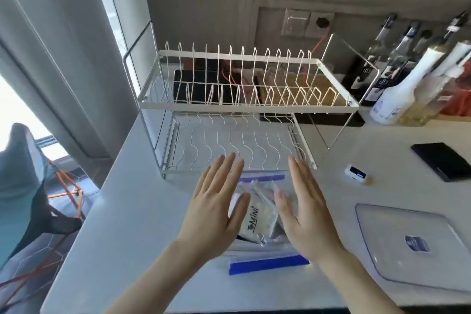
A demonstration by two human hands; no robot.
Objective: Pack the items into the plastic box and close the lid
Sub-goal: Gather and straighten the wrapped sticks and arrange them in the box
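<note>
Hovering flat with fingers straight, left hand [212, 208] and right hand [307, 211] are flanking the plastic box [265, 260], apparently settling packets [257, 216]; lid [397, 245] is waiting aside on the table [132, 211].

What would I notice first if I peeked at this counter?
Two open hands, the left hand and the right hand, hover flat over a clear plastic box with blue edges, near the front of the counter. Inside it lies a white packet marked Mini. Behind stands a big white wire dish rack, and the box's clear lid lies to the right.
</note>
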